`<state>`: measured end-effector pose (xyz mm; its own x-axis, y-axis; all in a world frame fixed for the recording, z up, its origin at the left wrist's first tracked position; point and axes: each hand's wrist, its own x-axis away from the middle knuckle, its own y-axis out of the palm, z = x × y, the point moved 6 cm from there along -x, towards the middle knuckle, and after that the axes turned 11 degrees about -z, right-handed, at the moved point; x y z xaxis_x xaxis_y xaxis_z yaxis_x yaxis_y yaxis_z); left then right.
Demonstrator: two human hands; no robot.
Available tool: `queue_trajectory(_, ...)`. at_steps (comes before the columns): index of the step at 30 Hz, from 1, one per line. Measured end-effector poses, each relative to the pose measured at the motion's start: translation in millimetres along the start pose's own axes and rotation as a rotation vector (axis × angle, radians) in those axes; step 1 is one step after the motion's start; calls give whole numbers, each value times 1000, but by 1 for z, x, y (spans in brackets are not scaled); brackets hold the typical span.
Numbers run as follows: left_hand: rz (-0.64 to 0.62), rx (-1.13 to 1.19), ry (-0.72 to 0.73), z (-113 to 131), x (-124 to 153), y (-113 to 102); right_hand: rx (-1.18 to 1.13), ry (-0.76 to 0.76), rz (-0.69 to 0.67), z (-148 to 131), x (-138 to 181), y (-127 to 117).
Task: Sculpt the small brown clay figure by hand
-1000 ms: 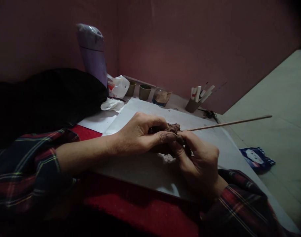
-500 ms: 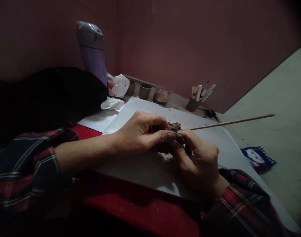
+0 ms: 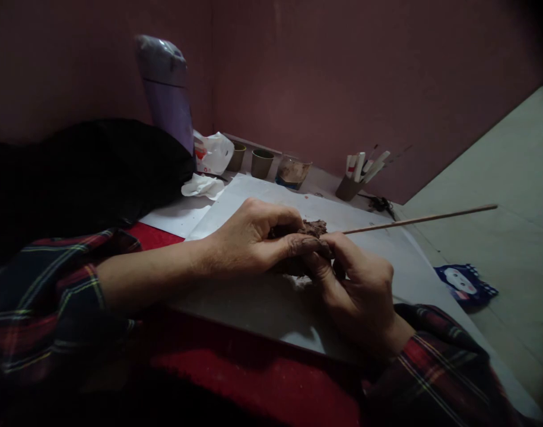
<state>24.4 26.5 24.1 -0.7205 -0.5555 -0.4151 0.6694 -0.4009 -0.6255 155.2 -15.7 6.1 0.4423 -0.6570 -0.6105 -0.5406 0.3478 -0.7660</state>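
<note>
A lump of brown clay (image 3: 314, 228), rough on top, sits between my two hands above the white sheet (image 3: 271, 193). My left hand (image 3: 271, 237) is closed around the clay, its smeared thumb lying across the front. From the other side, my right hand (image 3: 353, 276) presses its thumb and fingers together at the lump, close to my left thumb tip. A thin wooden stick (image 3: 420, 220) runs out to the right from between my hands. The stick's near end and most of the clay are hidden by my fingers.
Along the wall stand a purple flask (image 3: 168, 101), two small cups (image 3: 262, 163), a glass (image 3: 293, 172) of murky liquid and a cup of brushes (image 3: 350, 185). Crumpled tissue (image 3: 203, 186) and a black cloth-like bundle (image 3: 120, 172) lie left. A dark blue pouch (image 3: 466, 286) is at right.
Hardly anything differs. My hands keep their hold on the clay, with only a tiny shift of the fingers and the stick's far tip.
</note>
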Motion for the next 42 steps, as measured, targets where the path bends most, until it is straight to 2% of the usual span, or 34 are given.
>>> queue_trajectory(42,-16,-76,-10,-1,-1,1,27,1,-28,-4,-3,1)
